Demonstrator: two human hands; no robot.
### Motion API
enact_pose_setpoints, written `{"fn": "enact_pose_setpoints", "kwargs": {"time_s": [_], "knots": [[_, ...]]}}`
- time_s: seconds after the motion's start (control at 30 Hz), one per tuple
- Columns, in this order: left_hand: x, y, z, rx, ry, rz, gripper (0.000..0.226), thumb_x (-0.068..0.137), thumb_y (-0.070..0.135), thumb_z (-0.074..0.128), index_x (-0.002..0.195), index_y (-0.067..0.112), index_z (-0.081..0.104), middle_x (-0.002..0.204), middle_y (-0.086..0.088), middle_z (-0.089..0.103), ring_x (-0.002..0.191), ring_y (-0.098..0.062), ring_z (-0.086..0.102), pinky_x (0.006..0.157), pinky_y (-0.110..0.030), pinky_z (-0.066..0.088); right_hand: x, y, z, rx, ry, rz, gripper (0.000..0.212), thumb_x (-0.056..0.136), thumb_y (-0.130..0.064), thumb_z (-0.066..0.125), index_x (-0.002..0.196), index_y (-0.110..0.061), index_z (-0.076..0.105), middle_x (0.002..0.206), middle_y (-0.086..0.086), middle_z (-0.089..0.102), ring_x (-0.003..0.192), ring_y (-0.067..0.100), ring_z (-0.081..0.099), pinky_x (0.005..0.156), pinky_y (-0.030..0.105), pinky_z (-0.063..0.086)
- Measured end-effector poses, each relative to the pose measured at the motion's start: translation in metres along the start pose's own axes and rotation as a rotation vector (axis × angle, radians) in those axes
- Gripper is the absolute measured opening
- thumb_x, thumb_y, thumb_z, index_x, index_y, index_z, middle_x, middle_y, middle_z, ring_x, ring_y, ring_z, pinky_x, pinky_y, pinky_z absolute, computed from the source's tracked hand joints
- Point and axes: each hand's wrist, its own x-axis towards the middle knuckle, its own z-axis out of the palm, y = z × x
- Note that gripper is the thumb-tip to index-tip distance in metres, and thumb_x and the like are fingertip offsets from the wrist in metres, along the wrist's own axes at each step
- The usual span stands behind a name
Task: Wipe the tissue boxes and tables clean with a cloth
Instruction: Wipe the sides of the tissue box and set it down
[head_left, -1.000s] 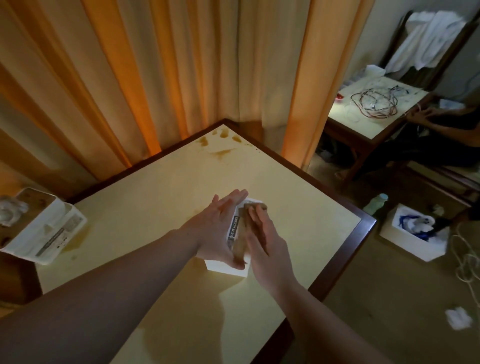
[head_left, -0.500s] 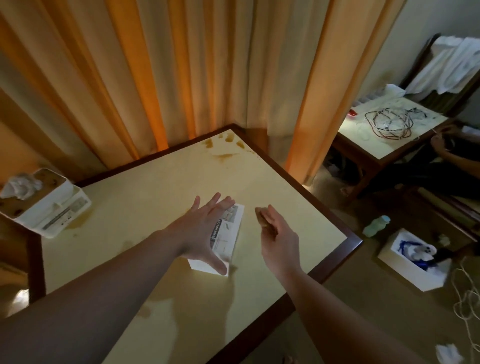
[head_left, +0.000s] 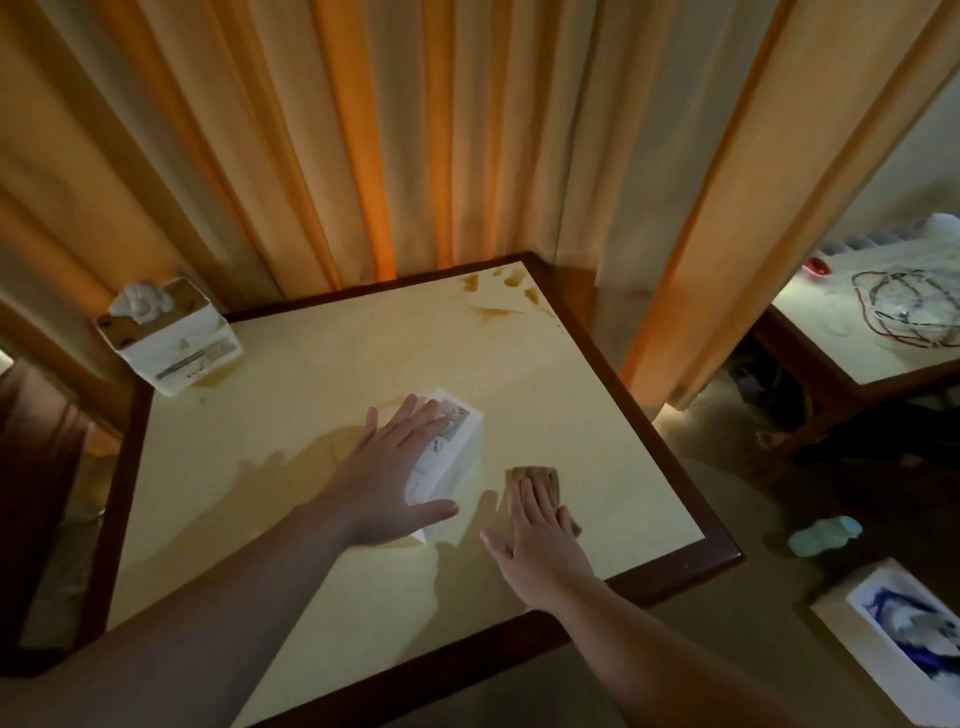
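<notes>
Pressing flat: both hands spread wide, gripping nothing.
Left hand (head_left: 392, 470) rests on the white rectangular tissue box (head_left: 451, 451); right hand (head_left: 540, 540) presses the small brown cloth (head_left: 537, 477) onto the pale yellow wood-edged table (head_left: 311, 395).

Your single head view looks forward and steeply down onto the table (head_left: 363, 364) from close above its near edge.

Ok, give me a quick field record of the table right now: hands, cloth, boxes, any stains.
left hand: flat on top of the white tissue box at mid-table, fingers straight
right hand: flat on the brown cloth, pressing it to the table
cloth position: on the tabletop just right of the mid-table box
second tissue box: far left corner, tissue poking out, top looks spotted
stains: brown marks at the far corner, near the curtain
</notes>
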Motion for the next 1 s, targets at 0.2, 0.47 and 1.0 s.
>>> {"fn": "enact_pose_setpoints", "kwargs": {"time_s": [0.2,0.47,1.0], "knots": [[-0.025,-0.001,0.025,-0.119,0.324,-0.24,0.099,0.082,0.084,0.047,0.16,0.026,0.027,0.171,0.009,0.008,0.158,-0.012,-0.003,0.128,-0.05,0.001,0.005,-0.004,-0.024,0.093,0.077,-0.038,0.084,0.104,-0.072,0.01,0.165,-0.021,-0.018,0.174,0.002,-0.022,0.159,0.022,-0.024,0.131,0.045,-0.008],[-0.043,0.014,0.04,-0.303,0.31,-0.799,0.148,0.05,0.108,0.035,0.161,0.014,0.006,0.166,-0.007,0.014,0.153,-0.029,0.016,0.123,-0.048,0.026,0.033,-0.038,-0.09,0.302,0.317,-0.149,0.082,0.104,-0.07,0.024,0.169,-0.025,0.0,0.177,-0.001,0.0,0.163,0.019,-0.002,0.132,0.044,0.009],[-0.04,0.042,0.037,-0.87,0.254,-0.794,0.117,0.083,0.068,0.071,0.159,0.047,-0.016,0.164,-0.001,0.035,0.132,-0.017,0.051,0.085,-0.026,0.045,0.044,-0.06,-0.116,0.284,0.148,-0.334,0.105,0.084,-0.075,0.069,0.167,-0.039,0.017,0.127,0.0,0.048,0.126,0.022,0.057,0.101,0.027,0.042]]}}
